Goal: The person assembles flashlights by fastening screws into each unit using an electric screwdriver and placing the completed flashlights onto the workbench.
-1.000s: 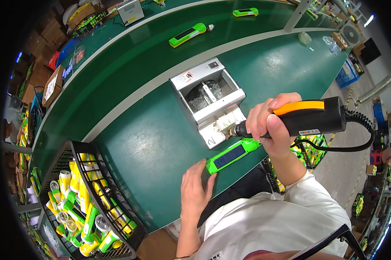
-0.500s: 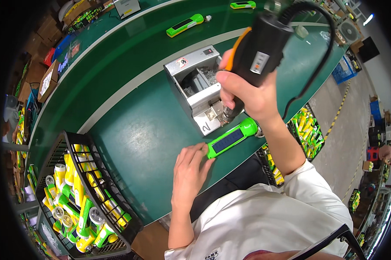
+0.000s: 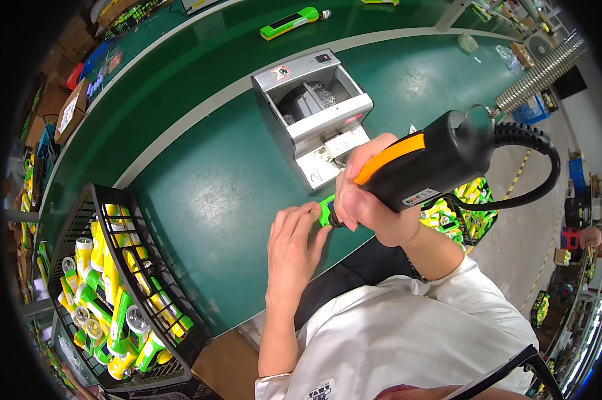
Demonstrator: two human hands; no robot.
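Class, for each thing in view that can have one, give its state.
Green torch: lying down, mostly hidden
Electric driver: tilted, nose at the green torch; running unclear
Left hand: pinching the green torch's end
Right hand: closed around the electric driver
Screw feeder: open-topped, screws inside
Left basket: holding many torches

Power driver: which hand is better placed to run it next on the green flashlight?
Probably the right hand: it grips the power driver, nose at the green flashlight. The left hand is at the flashlight's end, suited to steadying.
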